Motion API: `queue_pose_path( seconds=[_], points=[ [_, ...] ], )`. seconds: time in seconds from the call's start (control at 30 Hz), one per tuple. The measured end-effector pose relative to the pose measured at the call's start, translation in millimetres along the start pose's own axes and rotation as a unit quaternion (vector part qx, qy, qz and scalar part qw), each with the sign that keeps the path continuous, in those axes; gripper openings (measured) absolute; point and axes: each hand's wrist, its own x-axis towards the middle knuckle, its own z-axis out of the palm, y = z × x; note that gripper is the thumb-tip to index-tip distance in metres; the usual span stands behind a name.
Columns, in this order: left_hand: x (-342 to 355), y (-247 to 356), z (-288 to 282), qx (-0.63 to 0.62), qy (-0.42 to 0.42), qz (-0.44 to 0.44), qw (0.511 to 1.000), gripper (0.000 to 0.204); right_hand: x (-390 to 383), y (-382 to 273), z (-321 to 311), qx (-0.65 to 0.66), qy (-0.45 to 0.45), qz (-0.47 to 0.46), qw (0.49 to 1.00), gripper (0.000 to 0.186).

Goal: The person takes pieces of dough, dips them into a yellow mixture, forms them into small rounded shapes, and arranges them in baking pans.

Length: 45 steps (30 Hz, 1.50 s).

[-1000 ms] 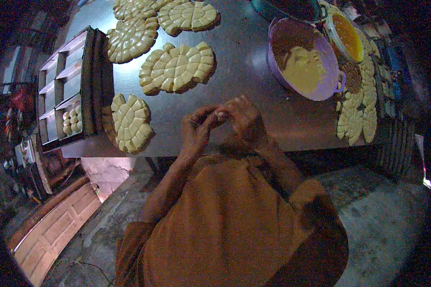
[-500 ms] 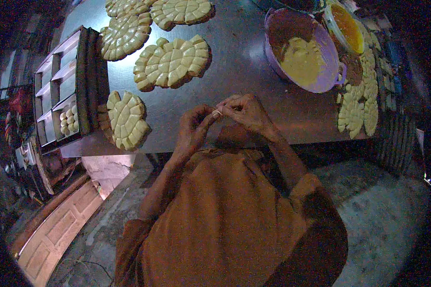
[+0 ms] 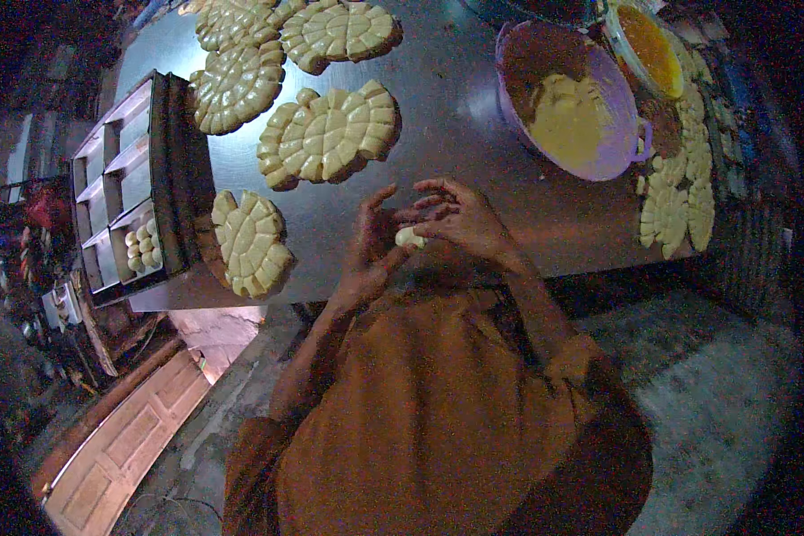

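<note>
A small pale dough ball (image 3: 410, 237) is held between my two hands, just above the near edge of the metal table (image 3: 456, 98). My left hand (image 3: 372, 250) has its thumb against the ball's lower side and its fingers curved upward. From the other side my right hand (image 3: 466, 225) closes on the ball with thumb and finger, its other fingers loosely bent over the left fingers. To the left lies a flat dough round (image 3: 252, 244) cut into pieces. Farther off sits a larger cut round (image 3: 330, 134).
A dark divided tray (image 3: 134, 161) at the left holds several dough balls (image 3: 143, 247) in its near compartment. Far right stand a purple basin (image 3: 630, 116) with pale filling and a tub (image 3: 648, 54) of orange contents. Flattened dough (image 3: 674, 210) lies along the right edge.
My fingers have opened out from a tight pinch, and a rounded dough ball now shows between them. The view has shifted slightly, so the table items sit a little lower.
</note>
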Motion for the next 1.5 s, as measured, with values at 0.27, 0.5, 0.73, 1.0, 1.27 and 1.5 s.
queue_pose_path(
  seconds=[0.27, 0.5, 0.73, 1.0, 1.27, 1.5],
  points=[
    [41, 26, -21, 0.242, 0.006, 0.114, 0.964, 0.057, -6, 26, -11, -0.148, 0.028, -0.102, 0.983, 0.045],
    [194, 29, -164, 0.539, 0.309, 0.219, 0.753, 0.021, 8, 80, 22, -0.522, 0.155, -0.442, 0.713, 0.041],
    [250, 10, -223, 0.666, 0.26, 0.149, 0.684, 0.027, 1, 63, 35, -0.365, 0.227, -0.31, 0.848, 0.035],
    [183, 47, -150, 0.357, 0.118, 0.092, 0.922, 0.019, 56, 8, 31, 0.153, 0.216, -0.127, 0.956, 0.033],
    [76, 51, -17, 0.144, 0.205, -0.059, 0.966, 0.045, 88, -37, 20, -0.029, 0.256, -0.177, 0.95, 0.028],
    [49, 54, 23, 0.567, 0.217, 0.282, 0.743, 0.045, 19, -20, 49, 0.128, 0.172, -0.269, 0.939, 0.032]
  ],
)
